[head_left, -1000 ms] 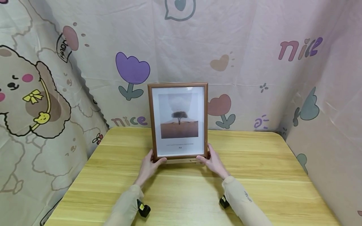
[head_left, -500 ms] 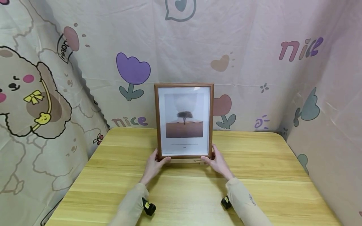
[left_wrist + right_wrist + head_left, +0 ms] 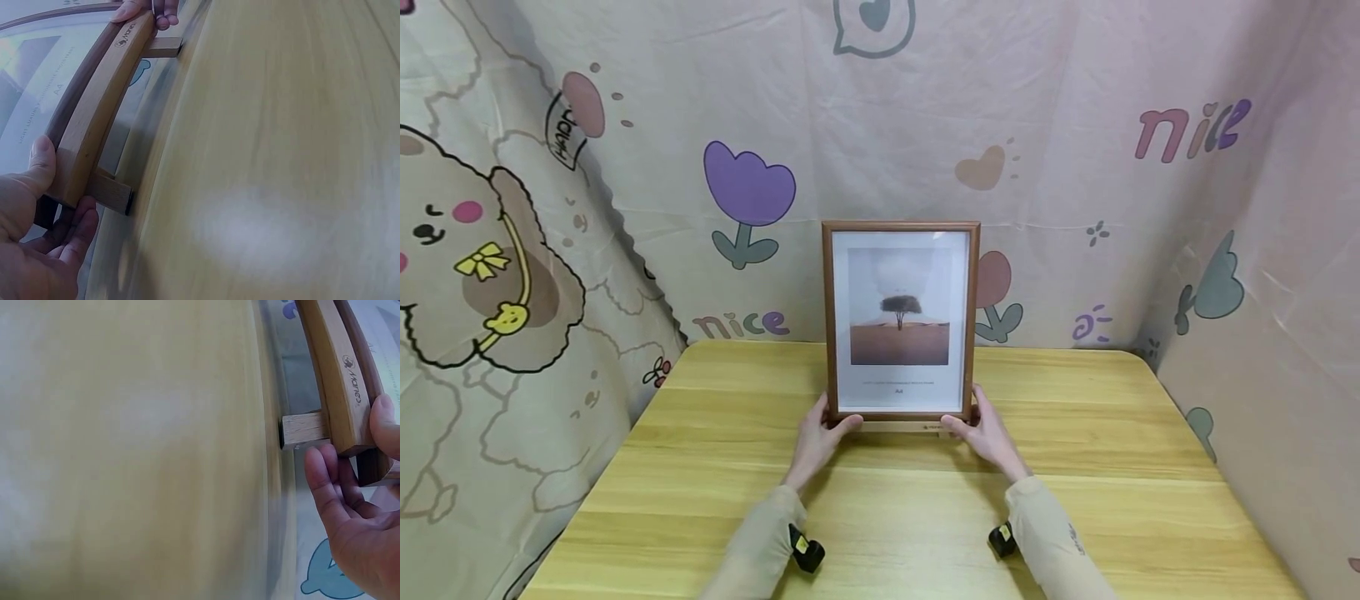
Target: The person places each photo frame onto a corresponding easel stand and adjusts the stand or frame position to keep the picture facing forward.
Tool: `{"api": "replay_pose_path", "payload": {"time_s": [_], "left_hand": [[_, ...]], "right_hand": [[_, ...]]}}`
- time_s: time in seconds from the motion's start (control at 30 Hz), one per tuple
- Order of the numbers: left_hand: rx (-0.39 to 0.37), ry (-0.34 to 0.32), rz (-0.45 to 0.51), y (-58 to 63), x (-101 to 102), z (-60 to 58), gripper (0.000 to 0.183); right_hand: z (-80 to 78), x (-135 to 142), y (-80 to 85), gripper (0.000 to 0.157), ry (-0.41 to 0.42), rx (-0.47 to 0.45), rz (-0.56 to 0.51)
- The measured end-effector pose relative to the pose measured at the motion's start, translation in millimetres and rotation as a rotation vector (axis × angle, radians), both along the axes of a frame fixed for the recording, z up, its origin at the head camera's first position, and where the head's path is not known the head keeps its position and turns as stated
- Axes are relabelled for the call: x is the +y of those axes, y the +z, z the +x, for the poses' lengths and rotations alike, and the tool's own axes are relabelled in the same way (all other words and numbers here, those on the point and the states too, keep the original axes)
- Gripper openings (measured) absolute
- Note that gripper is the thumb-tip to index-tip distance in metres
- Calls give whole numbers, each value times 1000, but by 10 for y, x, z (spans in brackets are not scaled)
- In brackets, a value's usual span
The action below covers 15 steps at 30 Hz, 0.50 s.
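A brown wooden picture frame [image 3: 901, 375] with a print of a lone tree stands upright near the back of the table. Its lower edge sits against a pale wooden easel ledge [image 3: 895, 427], which carries printed lettering. At the lower left corner my left hand [image 3: 814, 437] holds on, thumb over the front and fingers curled underneath. The right hand [image 3: 988, 429] grips the opposite corner the same way. Short easel feet jut out under the ledge; one easel foot [image 3: 303, 431] shows in the right wrist view, close to the table surface.
The light wood-grain table [image 3: 1075, 417] has rounded back corners. Patterned cloth [image 3: 1060, 150] hangs behind it and on both sides. Each sleeve has a small black device at the wrist, such as the left wrist device [image 3: 807, 550].
The picture frame and its easel have shifted right across the table, with both hands keeping their hold at the lower corners. The view has moved slightly.
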<state>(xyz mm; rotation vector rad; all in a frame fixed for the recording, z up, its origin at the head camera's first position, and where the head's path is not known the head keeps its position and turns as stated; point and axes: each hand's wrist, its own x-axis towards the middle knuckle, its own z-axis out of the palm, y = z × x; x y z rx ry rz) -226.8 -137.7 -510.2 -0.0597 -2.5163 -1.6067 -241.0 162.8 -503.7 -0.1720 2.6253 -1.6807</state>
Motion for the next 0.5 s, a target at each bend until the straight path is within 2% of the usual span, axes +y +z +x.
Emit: {"api": "replay_pose_path", "payload": {"time_s": [0.5], "left_hand": [[49, -13, 30, -23, 141, -19, 60]], "right_hand": [[12, 116, -15, 76, -5, 28, -34]]}}
